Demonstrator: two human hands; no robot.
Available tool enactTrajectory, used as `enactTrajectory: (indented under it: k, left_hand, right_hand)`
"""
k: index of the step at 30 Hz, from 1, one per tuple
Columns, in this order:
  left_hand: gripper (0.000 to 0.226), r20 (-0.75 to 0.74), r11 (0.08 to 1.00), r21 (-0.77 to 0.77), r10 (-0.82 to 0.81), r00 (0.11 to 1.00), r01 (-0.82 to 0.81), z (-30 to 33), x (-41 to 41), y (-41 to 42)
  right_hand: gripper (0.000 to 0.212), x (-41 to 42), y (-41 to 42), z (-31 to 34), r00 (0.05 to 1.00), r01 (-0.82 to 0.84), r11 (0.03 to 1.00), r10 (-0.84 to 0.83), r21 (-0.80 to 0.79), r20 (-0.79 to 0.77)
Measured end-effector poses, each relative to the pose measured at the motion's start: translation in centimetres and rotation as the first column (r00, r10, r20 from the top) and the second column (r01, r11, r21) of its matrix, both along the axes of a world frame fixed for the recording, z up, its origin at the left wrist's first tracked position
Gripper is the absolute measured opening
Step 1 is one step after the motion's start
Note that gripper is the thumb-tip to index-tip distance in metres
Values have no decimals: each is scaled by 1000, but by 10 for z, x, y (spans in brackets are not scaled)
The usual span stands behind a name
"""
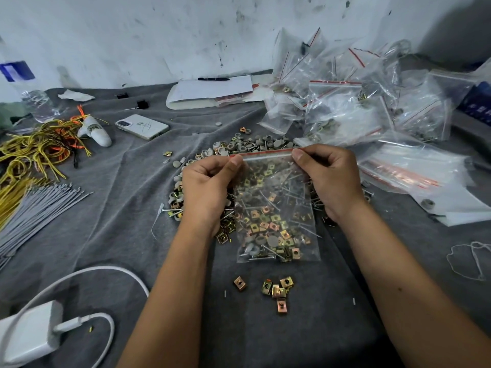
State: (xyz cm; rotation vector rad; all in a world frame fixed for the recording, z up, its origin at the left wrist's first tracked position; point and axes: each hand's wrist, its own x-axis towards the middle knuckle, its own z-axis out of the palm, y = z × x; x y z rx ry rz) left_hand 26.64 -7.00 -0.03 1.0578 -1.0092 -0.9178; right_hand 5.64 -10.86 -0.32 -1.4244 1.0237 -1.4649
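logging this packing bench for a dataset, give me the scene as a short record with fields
surface: grey cloth
held item: clear plastic zip bag with a red seal strip, holding brass-coloured square metal clips, screws and grey round caps
left hand: pinches the bag's top left corner
right hand: pinches the top right corner
behind bag: pile of loose mixed hardware
in front: few loose brass-coloured clips
far right: heap of filled clear bags
left: white smartphone
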Motion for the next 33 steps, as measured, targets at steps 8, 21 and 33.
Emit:
enactTrajectory:
  k: [8, 21, 33]
  left_hand:
    - [17, -49, 987, -15, -158, 986, 157, 3, -10, 3]
    - [6, 504, 989, 101, -141, 852, 104, 38, -49, -4]
    - [59, 981, 933, 193, -190, -39, 303, 29, -210, -146]
  right_hand:
    - [13, -2, 0, 5, 967, -110, 994, 109, -10, 229]
    - [20, -22, -36, 48, 974, 96, 995, -101, 35, 202]
    - [36, -181, -147, 74, 697, 587, 778, -345, 224, -629]
